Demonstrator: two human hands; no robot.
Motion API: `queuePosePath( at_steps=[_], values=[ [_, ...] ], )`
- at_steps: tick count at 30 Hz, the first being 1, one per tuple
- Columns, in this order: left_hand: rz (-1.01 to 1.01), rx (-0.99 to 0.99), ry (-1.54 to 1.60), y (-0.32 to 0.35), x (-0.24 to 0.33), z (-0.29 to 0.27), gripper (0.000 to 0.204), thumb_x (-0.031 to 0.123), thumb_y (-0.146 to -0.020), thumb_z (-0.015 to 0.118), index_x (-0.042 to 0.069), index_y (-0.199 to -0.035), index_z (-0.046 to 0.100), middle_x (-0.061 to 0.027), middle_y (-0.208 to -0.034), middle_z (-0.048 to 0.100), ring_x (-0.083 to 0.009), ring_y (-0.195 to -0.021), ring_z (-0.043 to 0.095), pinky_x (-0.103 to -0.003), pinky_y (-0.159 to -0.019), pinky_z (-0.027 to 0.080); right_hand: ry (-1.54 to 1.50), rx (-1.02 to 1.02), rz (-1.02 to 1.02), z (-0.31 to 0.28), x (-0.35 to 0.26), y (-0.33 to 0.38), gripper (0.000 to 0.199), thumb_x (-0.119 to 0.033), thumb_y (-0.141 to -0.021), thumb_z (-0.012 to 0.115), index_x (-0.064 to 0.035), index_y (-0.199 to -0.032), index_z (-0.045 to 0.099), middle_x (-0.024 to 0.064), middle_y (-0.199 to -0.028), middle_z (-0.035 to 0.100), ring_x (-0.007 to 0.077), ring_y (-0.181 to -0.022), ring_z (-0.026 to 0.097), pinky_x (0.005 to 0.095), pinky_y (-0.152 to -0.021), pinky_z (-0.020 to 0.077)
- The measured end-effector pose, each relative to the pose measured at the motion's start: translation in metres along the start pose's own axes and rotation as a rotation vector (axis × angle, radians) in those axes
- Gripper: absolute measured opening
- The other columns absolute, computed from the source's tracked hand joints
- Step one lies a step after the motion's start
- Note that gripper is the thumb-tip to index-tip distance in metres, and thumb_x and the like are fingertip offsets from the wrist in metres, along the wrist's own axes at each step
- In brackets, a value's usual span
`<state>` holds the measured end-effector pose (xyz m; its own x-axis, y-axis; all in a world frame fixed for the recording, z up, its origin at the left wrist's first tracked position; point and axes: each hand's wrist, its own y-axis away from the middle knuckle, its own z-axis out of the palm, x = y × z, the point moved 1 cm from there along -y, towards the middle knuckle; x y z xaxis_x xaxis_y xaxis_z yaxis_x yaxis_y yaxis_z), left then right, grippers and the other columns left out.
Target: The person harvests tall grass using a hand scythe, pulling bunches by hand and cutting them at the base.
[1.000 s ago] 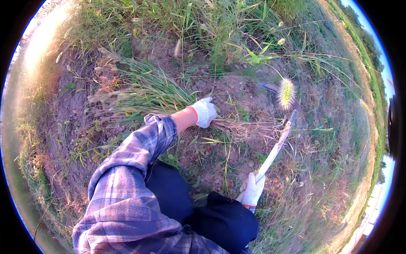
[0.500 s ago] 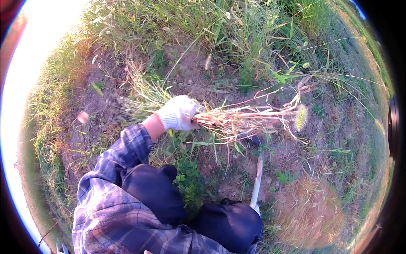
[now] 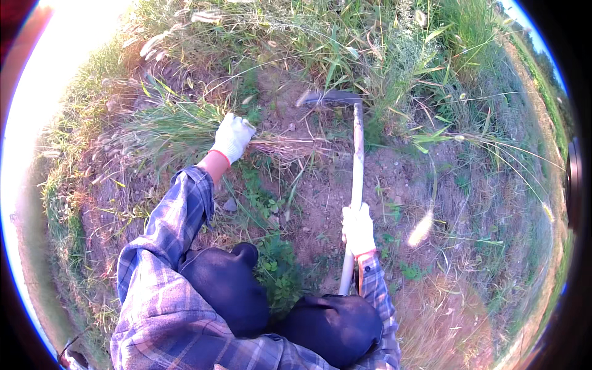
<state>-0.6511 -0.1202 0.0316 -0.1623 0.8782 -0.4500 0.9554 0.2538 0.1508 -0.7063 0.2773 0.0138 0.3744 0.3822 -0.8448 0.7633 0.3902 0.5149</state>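
Note:
My left hand [image 3: 234, 137], in a white knit glove, is closed around a bundle of cut grass [image 3: 172, 126]. Green blades and seed heads fan out to the left of the fist, and pale reddish stalks stick out to its right. In a matching glove, my right hand [image 3: 359, 230] wraps round the long pale handle of a sickle [image 3: 358, 154]. The handle points away from me, and its dark curved blade turns left at the far end, near the foot of the standing grass. My fingertips are partly hidden on both hands.
Tall grass with fluffy seed heads [image 3: 401, 68] stands along the far side. Low leafy weeds [image 3: 274, 271] grow by my knees in dark trousers. Brown soil [image 3: 394, 179] with scattered dry stalks lies ahead and to the right. A loose seed head [image 3: 421, 229] hangs right of my right hand.
My left hand has moved left and slightly away with the grass bundle. My right hand has come into view gripping the sickle, whose blade is now farther from me and uncovered.

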Motion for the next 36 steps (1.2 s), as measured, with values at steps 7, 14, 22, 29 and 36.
queuePosePath(
  at_steps=[7, 14, 22, 29, 36],
  values=[
    [0.122, 0.273, -0.048, -0.029, -0.005, -0.001, 0.028, 0.023, -0.075, 0.067, 0.012, -0.101, 0.071, -0.0082, -0.138, 0.052, -0.026, -0.137, 0.039, -0.045, -0.112, 0.03, 0.148, -0.05, -0.115, 0.088, -0.044, -0.083, 0.03, -0.028, -0.096, 0.058, -0.0027, -0.096, 0.042, 0.0086, -0.063, 0.057, 0.0199, -0.046, 0.058, 0.0351, -0.04, 0.046],
    [0.16, 0.098, -0.184, -0.044, 0.002, -0.022, 0.031, 0.025, -0.087, 0.055, 0.015, -0.113, 0.068, -0.0032, -0.153, 0.039, -0.0234, -0.147, 0.025, -0.045, -0.12, 0.016, 0.281, -0.069, -0.096, 0.101, -0.049, -0.086, 0.035, -0.03, -0.095, 0.059, -0.0011, -0.098, 0.041, 0.0122, -0.066, 0.059, 0.0231, -0.049, 0.06, 0.0378, -0.042, 0.0479],
    [0.308, 0.031, -0.283, -0.059, -0.002, -0.019, 0.044, 0.044, -0.075, 0.07, 0.026, -0.115, 0.068, -0.0024, -0.155, 0.036, -0.0248, -0.15, 0.014, -0.05, -0.121, 0.012, 0.478, -0.37, 0.006, 0.047, -0.004, -0.034, 0.037, -0.032, -0.094, 0.059, -0.0014, -0.102, 0.039, 0.0141, -0.068, 0.06, 0.027, -0.053, 0.063, 0.0398, -0.044, 0.0507],
    [0.291, -0.264, 0.133, -0.044, 0.031, -0.027, 0.035, 0.033, -0.074, 0.071, 0.012, -0.101, 0.067, -0.0122, -0.103, 0.069, -0.0271, -0.097, 0.066, -0.041, -0.099, 0.044, 0.576, -0.199, -0.28, -0.06, 0.062, 0.076, 0.031, -0.03, -0.094, 0.06, -0.0045, -0.104, 0.046, 0.0103, -0.066, 0.058, 0.0199, -0.047, 0.058, 0.0353, -0.041, 0.045],
    [0.379, 0.013, 0.428, 0.034, 0.057, -0.144, 0.04, 0.039, -0.073, 0.075, 0.014, -0.103, 0.067, -0.0115, -0.099, 0.068, -0.0309, -0.093, 0.067, -0.042, -0.08, 0.055, -0.349, 0.175, 0.279, -0.15, 0.043, 0.174, 0.017, -0.014, -0.093, 0.06, -0.0118, -0.102, 0.045, -0.0026, -0.063, 0.045, 0.0074, -0.04, 0.043, 0.0237, -0.035, 0.036]
  ],
)
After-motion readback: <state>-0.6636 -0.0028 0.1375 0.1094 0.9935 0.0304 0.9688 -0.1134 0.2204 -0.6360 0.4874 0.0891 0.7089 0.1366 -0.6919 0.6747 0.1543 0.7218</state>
